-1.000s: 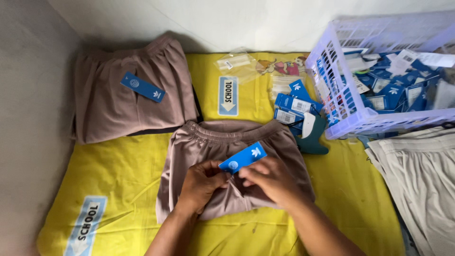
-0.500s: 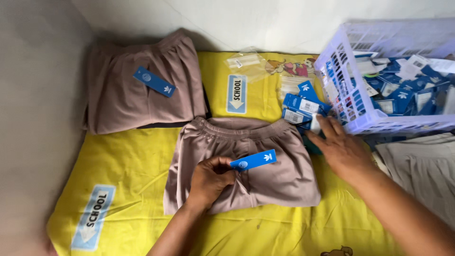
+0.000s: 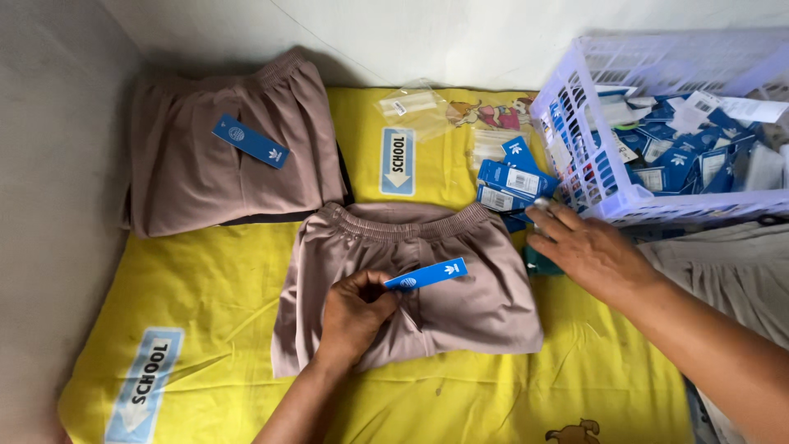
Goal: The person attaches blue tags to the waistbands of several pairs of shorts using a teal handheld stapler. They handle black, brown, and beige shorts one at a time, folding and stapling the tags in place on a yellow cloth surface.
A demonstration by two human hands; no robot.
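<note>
We've got two folded mauve shorts: one (image 3: 222, 156) far left, one (image 3: 436, 271) mid-mat. The white basket (image 3: 575, 131) holds loads of blue tags. Our left hand (image 3: 353, 316) pinches one blue tag (image 3: 426, 275) on the near shorts; right hand (image 3: 588, 251), loosely open, touches the tag pile (image 3: 509, 185).

- The light is soft, even and fairly bright, with colours showing full and clear on the yellow sheet (image 3: 205, 288).
- Shadows are faint: a thin dark edge sits under the folded brown shorts (image 3: 222, 156) at the upper left, and the corner by the wall (image 3: 460, 41) is dimmer.
- There is slight glare on the clear plastic bag (image 3: 415, 107).
- The centre is sharp, while the right hand (image 3: 588, 251) is mildly blurred.
- The white basket (image 3: 592, 185) bows a little at the frame's edge.
</note>
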